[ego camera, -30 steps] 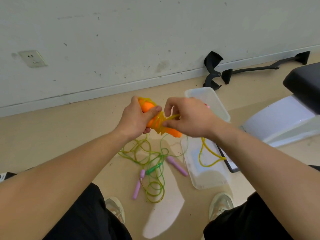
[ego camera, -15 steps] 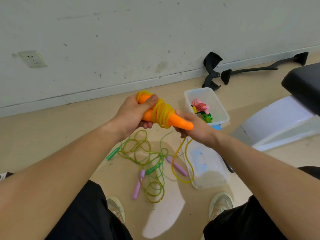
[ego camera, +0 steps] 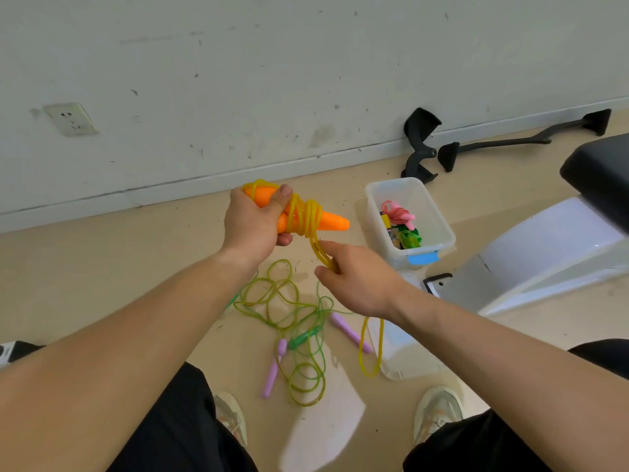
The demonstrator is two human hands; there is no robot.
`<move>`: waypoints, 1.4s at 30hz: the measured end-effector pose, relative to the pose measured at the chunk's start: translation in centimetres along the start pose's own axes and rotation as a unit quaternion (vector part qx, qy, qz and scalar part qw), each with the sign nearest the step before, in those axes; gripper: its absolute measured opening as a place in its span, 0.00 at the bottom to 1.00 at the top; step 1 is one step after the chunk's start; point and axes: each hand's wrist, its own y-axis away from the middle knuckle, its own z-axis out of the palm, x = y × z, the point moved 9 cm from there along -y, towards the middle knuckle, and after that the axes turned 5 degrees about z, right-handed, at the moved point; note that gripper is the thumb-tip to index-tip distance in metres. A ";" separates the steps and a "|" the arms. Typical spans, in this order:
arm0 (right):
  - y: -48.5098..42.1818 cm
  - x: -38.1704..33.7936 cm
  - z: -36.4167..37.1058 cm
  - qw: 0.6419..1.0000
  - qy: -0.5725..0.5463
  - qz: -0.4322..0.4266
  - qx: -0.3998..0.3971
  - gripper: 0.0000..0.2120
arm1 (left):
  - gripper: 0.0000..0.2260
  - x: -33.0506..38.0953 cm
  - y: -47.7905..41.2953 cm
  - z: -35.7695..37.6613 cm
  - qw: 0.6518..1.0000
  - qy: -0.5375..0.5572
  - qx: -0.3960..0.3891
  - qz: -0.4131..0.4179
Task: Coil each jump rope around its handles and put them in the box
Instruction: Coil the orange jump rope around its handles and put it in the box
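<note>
- Step in hand: winding the yellow rope point(ego camera: 319, 251) round the paired orange handles point(ego camera: 332, 222); several crossed turns sit on their middle
- Left hand point(ego camera: 253, 226): grip closed round the thick end of the handles, thumb pressed on top, held in the air above the floor
- Right hand point(ego camera: 357, 281): grip narrow, pinching the doubled rope just below the handles; a slack loop hangs past the wrist
- Box point(ego camera: 442, 229): clear, open, on the floor to the right, coloured bundles inside
- Green rope point(ego camera: 289, 301) and purple handles point(ego camera: 347, 330) lie tangled on the floor, not yet coiled
- Next, as I judge: carry the pinched strand over the handles, keep it taut so turns don't slip off the tapered tip, tuck the end, then box it
</note>
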 end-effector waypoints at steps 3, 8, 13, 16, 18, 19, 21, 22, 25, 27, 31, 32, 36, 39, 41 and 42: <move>0.2 0.1 0.0 0.999 0.001 0.001 -0.041 0.06 | 0.22 0.6 0.1 -0.7 0.998 -0.048 0.028 0.019; 0.3 -1.1 -0.9 0.995 0.096 -0.024 -0.003 0.15 | 0.21 1.0 0.0 -1.2 0.992 -0.115 0.032 0.038; 0.0 -1.3 -6.3 0.974 0.184 -0.047 0.123 0.12 | 0.23 1.0 0.3 0.3 0.989 -0.141 -0.021 0.049; 0.0 -0.6 -8.0 0.976 0.161 -0.042 0.139 0.11 | 0.23 0.9 0.4 1.0 0.985 -0.154 -0.055 0.051; -0.1 -0.3 -8.4 0.977 0.144 -0.053 0.149 0.12 | 0.22 0.9 0.5 1.5 0.983 -0.155 -0.086 0.054; -0.2 -0.1 -8.5 0.978 0.134 -0.056 0.150 0.12 | 0.22 0.8 0.6 1.8 0.981 -0.152 -0.104 0.054; -0.5 0.5 -8.6 0.982 0.098 -0.064 0.151 0.11 | 0.22 0.7 0.7 2.3 0.980 -0.137 -0.139 0.048; -0.8 1.0 -8.7 0.984 0.071 -0.065 0.148 0.11 | 0.23 0.6 0.7 2.5 0.979 -0.125 -0.155 0.042; -1.7 2.8 -8.3 0.993 -0.019 -0.063 0.102 0.09 | 0.21 1.0 1.1 2.9 0.978 -0.085 -0.189 0.035; -1.9 3.3 -6.6 0.996 -0.053 -0.065 0.012 0.04 | 0.21 1.2 1.4 3.0 0.976 -0.076 -0.201 0.034; -1.2 2.6 -5.3 0.984 -0.146 -0.080 -0.058 0.13 | 0.14 1.7 1.7 3.0 0.975 -0.034 -0.217 0.024; -1.1 2.4 -5.6 0.978 -0.185 -0.080 -0.058 0.18 | 0.14 1.8 1.6 2.9 0.975 -0.013 -0.219 0.020; -1.1 2.1 -5.2 0.951 -0.292 -0.064 -0.074 0.20 | 0.20 2.3 1.6 2.8 0.972 0.053 -0.231 0.004; -1.0 2.4 -4.4 0.938 -0.335 -0.036 -0.082 0.17 | 0.25 2.4 1.9 2.7 0.970 0.086 -0.228 -0.010; -1.0 2.9 -3.8 0.923 -0.373 -0.005 -0.089 0.10 | 0.23 2.5 2.0 2.6 0.968 0.111 -0.223 -0.021; -1.1 3.1 -3.5 0.914 -0.394 0.013 -0.091 0.07 | 0.22 2.5 2.0 2.6 0.967 0.127 -0.217 -0.030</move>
